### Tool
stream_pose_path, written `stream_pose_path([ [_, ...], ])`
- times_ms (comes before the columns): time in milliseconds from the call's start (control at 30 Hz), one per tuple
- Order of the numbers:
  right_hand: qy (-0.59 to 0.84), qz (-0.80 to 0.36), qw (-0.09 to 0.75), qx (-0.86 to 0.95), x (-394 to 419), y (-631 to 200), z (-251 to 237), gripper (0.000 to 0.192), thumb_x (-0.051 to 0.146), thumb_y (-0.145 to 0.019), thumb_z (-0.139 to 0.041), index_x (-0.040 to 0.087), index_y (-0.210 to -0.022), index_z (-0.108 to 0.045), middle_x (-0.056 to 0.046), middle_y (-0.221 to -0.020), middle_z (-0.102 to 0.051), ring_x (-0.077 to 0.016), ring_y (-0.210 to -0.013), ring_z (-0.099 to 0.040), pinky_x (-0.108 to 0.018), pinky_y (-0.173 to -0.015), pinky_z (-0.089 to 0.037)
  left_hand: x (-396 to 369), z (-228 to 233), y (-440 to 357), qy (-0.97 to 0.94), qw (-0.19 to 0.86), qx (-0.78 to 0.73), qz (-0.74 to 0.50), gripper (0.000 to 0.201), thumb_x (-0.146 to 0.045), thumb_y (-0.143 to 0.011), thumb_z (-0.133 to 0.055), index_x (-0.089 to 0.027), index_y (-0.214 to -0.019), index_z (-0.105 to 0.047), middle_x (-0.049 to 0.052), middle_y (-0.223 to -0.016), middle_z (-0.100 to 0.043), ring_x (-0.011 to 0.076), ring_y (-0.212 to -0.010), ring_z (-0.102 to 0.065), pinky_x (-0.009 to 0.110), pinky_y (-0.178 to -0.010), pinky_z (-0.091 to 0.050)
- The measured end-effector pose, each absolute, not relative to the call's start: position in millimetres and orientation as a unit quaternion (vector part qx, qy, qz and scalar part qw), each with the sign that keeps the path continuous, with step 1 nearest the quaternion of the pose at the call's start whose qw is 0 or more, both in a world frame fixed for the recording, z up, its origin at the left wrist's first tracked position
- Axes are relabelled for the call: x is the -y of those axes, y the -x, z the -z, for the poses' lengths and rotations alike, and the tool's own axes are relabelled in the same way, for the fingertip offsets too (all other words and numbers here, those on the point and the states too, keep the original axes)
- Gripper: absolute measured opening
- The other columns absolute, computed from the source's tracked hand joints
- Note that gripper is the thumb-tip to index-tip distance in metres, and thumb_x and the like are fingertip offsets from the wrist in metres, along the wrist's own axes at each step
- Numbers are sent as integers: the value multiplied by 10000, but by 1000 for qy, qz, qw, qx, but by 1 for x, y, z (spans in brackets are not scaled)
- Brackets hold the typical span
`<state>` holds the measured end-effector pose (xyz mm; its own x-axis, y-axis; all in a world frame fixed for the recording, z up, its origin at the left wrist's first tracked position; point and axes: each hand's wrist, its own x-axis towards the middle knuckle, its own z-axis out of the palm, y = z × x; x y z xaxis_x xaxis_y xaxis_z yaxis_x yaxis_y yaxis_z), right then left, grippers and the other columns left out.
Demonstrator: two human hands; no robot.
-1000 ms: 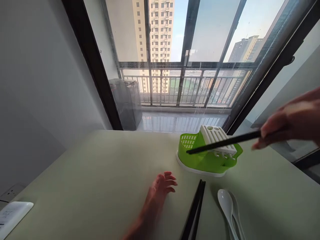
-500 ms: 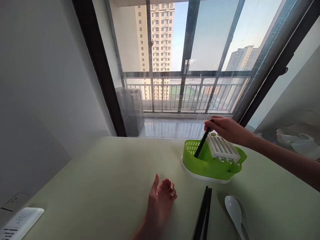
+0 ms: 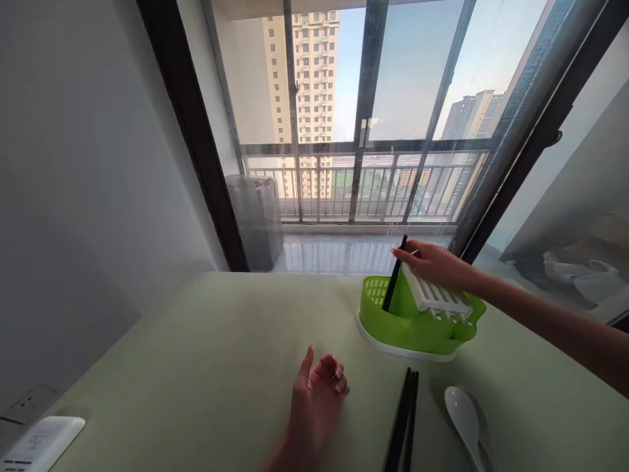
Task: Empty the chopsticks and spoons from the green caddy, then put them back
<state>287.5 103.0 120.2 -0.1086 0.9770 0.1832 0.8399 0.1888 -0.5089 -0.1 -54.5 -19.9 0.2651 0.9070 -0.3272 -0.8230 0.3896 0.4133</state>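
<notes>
Your right hand point(image 3: 432, 261) pinched a black chopstick point(image 3: 394, 275) near its top, its lower end leaning inside the green holder point(image 3: 417, 318) at the table's point(image 3: 196, 354) far side. Your left hand point(image 3: 317, 400) rested loosely curled, grasping nothing, beside spare chopsticks point(image 3: 403, 419) and white spoons point(image 3: 464, 419).

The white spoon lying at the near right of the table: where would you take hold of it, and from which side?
Probably by the handle. The white spoon lies flat on the table, bowl facing up and towards the green holder, its slim handle running back to the near edge. Coming from above at the near side, fingers could pinch the handle across its narrow width; the rounded bowl offers less purchase.
</notes>
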Motion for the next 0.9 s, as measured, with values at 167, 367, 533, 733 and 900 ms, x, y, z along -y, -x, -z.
stream_pose_path([
  [167, 638, -98, 233, 727, -98, -281, -118, 421, 577, -960, -480, 203, -960, -673, -107, -992, -770, -262, -880, -705, -330, -760, -473, 55, 18, 1, -83, 791, -264, -545, 360, -464, -778, -819, -127, -770, -694, 14, -685, -606, 120, -590, -478, 270, -639, -387],
  [367, 637, -103, 234, 728, -86, -273, -122, 486, 594, -968, -477, 164, -1079, -674, -127, -1086, -760, -260, -932, -700, -325, -768, -480, 56, 14, -2, -82, 789, -274, -544, 318, -420, -778, -814, -129, -759, -687, 14, -691, -599, 117, -605, -483, 266, -639, -399],
  [533, 628, -122, 252, 726, -74, -261, -128, 435, 542, -982, -510, 161, -1150, -634, -120, -1175, -739, -245, -963, -696, -321, -787, -486, 55, 14, -4, -110, 771, -298, -552, 288, -379, -723, -841, -153, -755, -666, -7, -701, -583, 108, -604, -471, 263, -639, -404],
  [733, 602, -131, 304, 726, -64, -252, -128, 387, 507, -992, -523, 166, -1163, -591, -137, -1156, -708, -242, -986, -697, -336, -808, -529, 64, 15, -13, -366, 692, -379, -493, 326, -457, -816, -721, -180, -698, -596, -12, -653, -535, 127, -623, -453, 270, -632, -379],
  [900, 557, -39, 423, 713, -28, -251, -129, 415, 526, -954, -568, 204, -1215, -553, -151, -1282, -592, -282, -1095, -654, -387, -788, -566, 89, 12, -25, -678, 474, -458, -326, 77, -254, -867, -628, -194, -828, -601, 7, -758, -567, 159, -715, -502, 284, -693, -395],
])
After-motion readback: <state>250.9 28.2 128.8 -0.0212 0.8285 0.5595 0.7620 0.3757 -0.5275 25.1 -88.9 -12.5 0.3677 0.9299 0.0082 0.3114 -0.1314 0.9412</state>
